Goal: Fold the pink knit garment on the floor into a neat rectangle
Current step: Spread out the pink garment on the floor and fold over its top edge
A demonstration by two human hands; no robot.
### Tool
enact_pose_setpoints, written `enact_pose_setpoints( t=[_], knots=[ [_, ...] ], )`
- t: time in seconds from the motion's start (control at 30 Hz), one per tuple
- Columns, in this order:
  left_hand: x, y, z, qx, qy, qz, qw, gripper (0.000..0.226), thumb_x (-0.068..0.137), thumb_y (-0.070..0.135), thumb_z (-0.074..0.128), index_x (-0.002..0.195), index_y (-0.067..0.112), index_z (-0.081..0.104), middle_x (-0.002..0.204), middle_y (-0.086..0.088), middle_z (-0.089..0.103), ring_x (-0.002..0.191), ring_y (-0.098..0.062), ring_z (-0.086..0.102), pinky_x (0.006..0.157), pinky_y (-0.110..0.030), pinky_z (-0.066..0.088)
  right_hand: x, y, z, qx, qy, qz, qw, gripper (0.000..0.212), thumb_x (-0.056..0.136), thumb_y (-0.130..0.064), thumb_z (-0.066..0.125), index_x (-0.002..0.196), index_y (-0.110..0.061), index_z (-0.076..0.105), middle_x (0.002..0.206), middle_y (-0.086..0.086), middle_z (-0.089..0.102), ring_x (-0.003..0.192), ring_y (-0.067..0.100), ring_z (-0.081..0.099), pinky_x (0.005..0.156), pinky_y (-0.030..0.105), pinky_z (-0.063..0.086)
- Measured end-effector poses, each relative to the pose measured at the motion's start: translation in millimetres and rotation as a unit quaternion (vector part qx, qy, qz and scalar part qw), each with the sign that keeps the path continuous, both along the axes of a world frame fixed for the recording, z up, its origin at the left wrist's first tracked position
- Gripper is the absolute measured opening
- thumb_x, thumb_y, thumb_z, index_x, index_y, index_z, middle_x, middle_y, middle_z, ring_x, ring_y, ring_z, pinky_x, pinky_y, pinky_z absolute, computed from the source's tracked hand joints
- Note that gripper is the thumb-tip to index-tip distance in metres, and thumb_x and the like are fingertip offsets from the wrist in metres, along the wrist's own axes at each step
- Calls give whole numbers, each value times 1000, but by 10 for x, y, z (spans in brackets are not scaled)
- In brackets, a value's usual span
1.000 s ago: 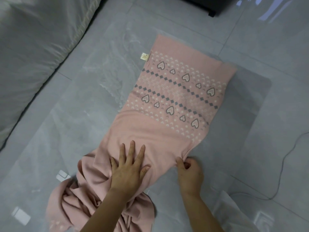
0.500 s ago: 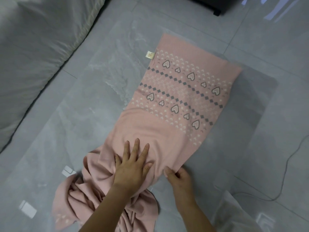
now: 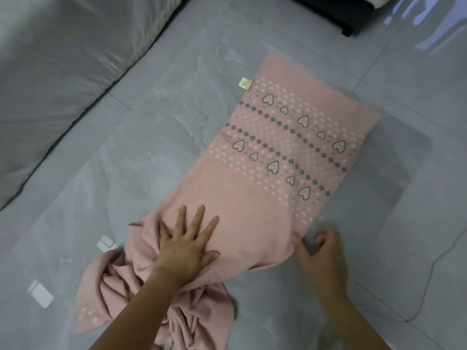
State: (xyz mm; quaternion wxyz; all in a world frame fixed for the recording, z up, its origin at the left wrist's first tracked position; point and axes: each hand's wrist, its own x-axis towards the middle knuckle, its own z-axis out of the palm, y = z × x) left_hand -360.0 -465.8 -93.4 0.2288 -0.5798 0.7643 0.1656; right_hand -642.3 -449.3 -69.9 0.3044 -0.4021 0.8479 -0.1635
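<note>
The pink knit garment (image 3: 255, 198) lies on the grey floor, running from upper right to lower left. Its far part is flat, with bands of hearts and grey diamonds and a small label (image 3: 245, 83) at its left edge. The near end (image 3: 141, 304) is bunched in loose folds. My left hand (image 3: 187, 245) presses flat on the plain pink part, fingers spread. My right hand (image 3: 322, 253) is beside the garment's right edge, blurred. Its thumb touches the edge, and its fingers are loosely curled clear of the fabric.
Grey bedding (image 3: 55, 84) fills the left side. A dark piece of furniture (image 3: 346, 18) stands at the top. A thin cable (image 3: 429, 263) curves over the tiles at right. Small white patches (image 3: 107, 245) (image 3: 40, 294) show on the glossy floor near the bunched end.
My right hand pinched the garment's lower right edge before and has since moved right, letting go. That edge lies a little further out. My left hand stays pressed on the fabric.
</note>
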Motion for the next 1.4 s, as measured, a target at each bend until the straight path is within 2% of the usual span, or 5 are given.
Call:
enact_pose_setpoints(
  t=[0.1, 0.33, 0.63, 1.0, 1.4],
  knots=[
    [176, 46, -15, 12, -15, 8, 1000, 80, 73, 77, 31, 143, 39, 25, 152, -3, 29, 134, -46, 29, 86, -74, 33, -213, -383, -50, -106, 122, 139, 977, 55, 77, -43, 65, 119, -10, 53, 116, 16, 57, 106, 35, 52, 85, 44, 45],
    [313, 35, 23, 14, -36, 22, 999, 84, 74, 83, 18, 144, 38, 24, 154, -6, 24, 132, -50, 30, 85, -75, 31, -427, -915, -340, 18, 210, 391, 896, 72, 77, -65, 36, 140, -29, 37, 151, 11, 31, 136, 36, 29, 108, 59, 24],
    [-560, -1227, 14, -34, -1, 0, 999, 83, 79, 79, 10, 142, 31, 33, 152, -10, 30, 134, -47, 28, 86, -75, 30, -620, -1408, -429, 34, 225, 352, 908, 83, 74, -77, 25, 146, -38, 13, 157, 14, 11, 141, 39, 7, 113, 58, 9],
    [-1284, -2279, -47, -6, 20, -87, 996, 93, 65, 88, 11, 136, 44, -30, 149, -4, -35, 136, -39, -28, 100, -76, 7, -695, -1745, -402, -26, 213, 488, 846, 86, 68, -85, 36, 142, -42, 28, 155, 13, 18, 139, 50, 9, 103, 74, 10],
    [-1477, -2992, -75, -12, -17, -98, 995, 89, 67, 85, 11, 133, 44, -33, 145, -6, -39, 138, -37, -27, 99, -74, 17, -976, -2424, -463, 22, 216, 456, 863, 91, 63, -89, 30, 143, -48, 17, 158, 5, 11, 140, 47, 1, 95, 80, 4]
  ],
)
